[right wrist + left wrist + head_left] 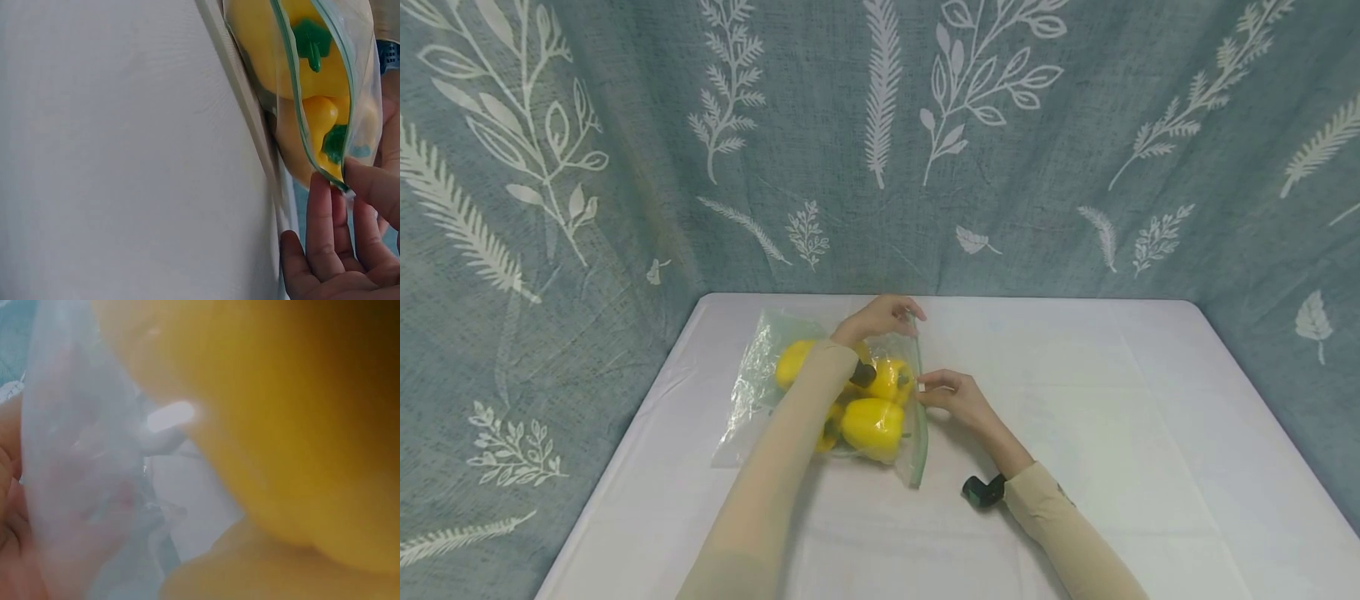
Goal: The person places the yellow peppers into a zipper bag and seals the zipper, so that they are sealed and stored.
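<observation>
A clear zip bag [752, 392] with a green zip strip [919, 458] lies on its side with yellow bell peppers [872, 425] inside. At the far end of its mouth, my left hand [883, 315] pinches the bag's edge, the forearm crossing over the bag. My right hand [958, 396] pinches the strip partway along, at a small white slider [350, 194]. From the right wrist view, the mouth gapes beside the slider, showing green pepper stems [312, 40]. One pepper [281, 425] nearly fills the left wrist view, with part of the left hand [15, 550] beside it.
A white-covered table [1120, 433] lies under the bag and both arms. Blue-green leaf-patterned curtains [820, 125] hang behind its far edge and along the sides. A dark wrist camera [983, 492] sits on the right wrist.
</observation>
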A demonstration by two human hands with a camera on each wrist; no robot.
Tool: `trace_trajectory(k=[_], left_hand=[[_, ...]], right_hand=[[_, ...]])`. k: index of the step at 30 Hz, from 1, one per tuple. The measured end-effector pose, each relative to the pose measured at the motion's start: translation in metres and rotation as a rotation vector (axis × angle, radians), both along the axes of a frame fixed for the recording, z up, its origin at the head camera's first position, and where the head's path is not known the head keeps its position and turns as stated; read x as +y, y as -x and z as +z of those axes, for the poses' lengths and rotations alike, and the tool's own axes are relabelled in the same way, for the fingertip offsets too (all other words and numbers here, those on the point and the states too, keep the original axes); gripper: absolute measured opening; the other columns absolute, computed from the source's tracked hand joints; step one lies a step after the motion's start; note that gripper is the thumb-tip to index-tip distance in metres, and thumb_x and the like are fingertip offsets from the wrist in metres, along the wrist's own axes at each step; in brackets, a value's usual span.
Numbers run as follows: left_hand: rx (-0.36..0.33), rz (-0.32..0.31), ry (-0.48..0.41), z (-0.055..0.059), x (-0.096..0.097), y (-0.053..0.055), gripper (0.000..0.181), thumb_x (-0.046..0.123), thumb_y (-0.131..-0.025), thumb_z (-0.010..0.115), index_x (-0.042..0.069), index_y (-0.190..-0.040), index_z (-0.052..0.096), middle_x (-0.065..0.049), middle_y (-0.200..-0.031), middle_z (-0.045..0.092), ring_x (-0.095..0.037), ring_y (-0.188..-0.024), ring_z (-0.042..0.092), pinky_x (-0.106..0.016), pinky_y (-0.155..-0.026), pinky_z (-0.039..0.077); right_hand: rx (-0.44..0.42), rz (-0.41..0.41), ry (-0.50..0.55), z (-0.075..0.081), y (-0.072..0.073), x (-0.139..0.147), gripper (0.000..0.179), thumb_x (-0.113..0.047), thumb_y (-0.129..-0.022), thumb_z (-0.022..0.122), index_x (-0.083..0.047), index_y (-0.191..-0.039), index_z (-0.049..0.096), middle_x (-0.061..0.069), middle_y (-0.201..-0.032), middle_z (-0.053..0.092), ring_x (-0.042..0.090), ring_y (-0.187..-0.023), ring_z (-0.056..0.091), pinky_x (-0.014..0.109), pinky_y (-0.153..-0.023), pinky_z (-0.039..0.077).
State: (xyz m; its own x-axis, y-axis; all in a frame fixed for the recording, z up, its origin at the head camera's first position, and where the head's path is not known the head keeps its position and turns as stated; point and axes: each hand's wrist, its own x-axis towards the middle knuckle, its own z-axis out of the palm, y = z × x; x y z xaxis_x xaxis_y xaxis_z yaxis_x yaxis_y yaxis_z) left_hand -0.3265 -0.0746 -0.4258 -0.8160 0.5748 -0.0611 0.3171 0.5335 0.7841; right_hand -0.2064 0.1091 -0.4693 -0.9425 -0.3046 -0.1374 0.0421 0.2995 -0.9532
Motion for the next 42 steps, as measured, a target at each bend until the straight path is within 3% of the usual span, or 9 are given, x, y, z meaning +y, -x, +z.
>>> trace_trajectory(k=[5,14,21,27,42], left_hand=[[0.035,0.017,0.010,0.002,0.002,-0.003,0.028,0.002,-0.084,0.065,-0.005,-0.111,0.061,-0.019,-0.118,0.060,-0.030,-0.100,0.056,-0.038,-0.090,0.046],[0.089,0.048,0.047,0.000,0.002,-0.001,0.028,0.005,-0.082,0.068,-0.001,-0.109,0.065,-0.014,-0.115,0.063,-0.027,-0.101,0.057,-0.036,-0.092,0.046],[0.086,0.041,0.039,0.000,0.001,0.001,0.029,0.004,-0.083,0.067,-0.003,-0.111,0.065,-0.015,-0.116,0.063,-0.028,-0.103,0.056,-0.038,-0.093,0.045],[0.090,0.044,0.065,0.004,0.000,0.001,0.029,0.005,-0.083,0.068,-0.001,-0.111,0.065,-0.017,-0.116,0.062,-0.028,-0.100,0.057,-0.036,-0.089,0.047],[0.080,0.067,0.064,0.009,-0.002,0.006,0.030,0.005,-0.083,0.067,-0.003,-0.112,0.064,-0.016,-0.117,0.062,-0.028,-0.101,0.056,-0.038,-0.090,0.046]], right_hand=[[0.008,0.015,-0.006,0.001,0.000,0.000,0.032,-0.010,-0.085,0.065,0.002,-0.114,0.060,0.018,-0.109,0.062,0.026,-0.097,0.063,0.045,-0.092,0.043],[0.017,0.025,-0.013,-0.003,0.000,0.000,0.032,-0.013,-0.082,0.069,0.001,-0.111,0.062,0.016,-0.106,0.063,0.020,-0.092,0.063,0.042,-0.088,0.046],[0.034,0.031,-0.039,-0.003,-0.001,-0.001,0.031,-0.010,-0.082,0.068,0.005,-0.109,0.062,0.016,-0.101,0.064,0.019,-0.087,0.062,0.041,-0.086,0.046],[0.036,0.013,-0.070,-0.027,0.011,0.001,0.032,-0.017,-0.080,0.072,-0.001,-0.108,0.065,0.011,-0.100,0.065,0.018,-0.087,0.061,0.039,-0.083,0.047],[0.013,0.033,-0.091,-0.030,0.005,0.004,0.029,-0.021,-0.080,0.072,-0.007,-0.104,0.067,0.005,-0.094,0.067,0.016,-0.085,0.061,0.038,-0.083,0.048]])
